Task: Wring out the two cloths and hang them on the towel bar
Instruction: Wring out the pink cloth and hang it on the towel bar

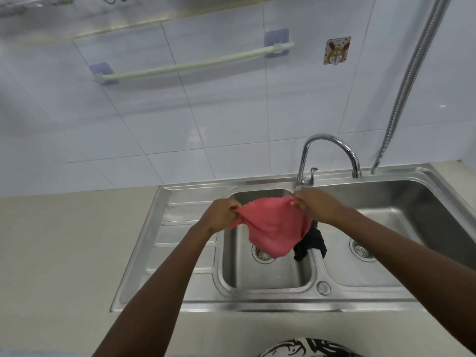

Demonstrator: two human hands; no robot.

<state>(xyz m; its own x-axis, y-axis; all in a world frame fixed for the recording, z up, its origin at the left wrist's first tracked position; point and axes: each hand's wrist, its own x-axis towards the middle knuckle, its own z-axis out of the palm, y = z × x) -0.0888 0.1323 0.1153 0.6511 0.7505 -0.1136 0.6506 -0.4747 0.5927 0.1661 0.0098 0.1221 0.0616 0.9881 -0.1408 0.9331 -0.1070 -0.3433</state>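
Pink cloth [273,225] hung spread between both hands above small sink basin [268,274]. Left hand [219,215] pinched left corner, right hand [316,204] pinched right corner, fingers closed. Dark cloth [310,244] lay over divider. Towel bar [190,64] bare on wall.

No legible text or numbers on any visible surface.

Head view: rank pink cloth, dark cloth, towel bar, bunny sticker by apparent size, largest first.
1. Towel bar, longest span, though thin and farther away.
2. Pink cloth, stretched between left hand and right hand.
3. Dark cloth, partly hidden behind the pink one, so unsure.
4. Bunny sticker.
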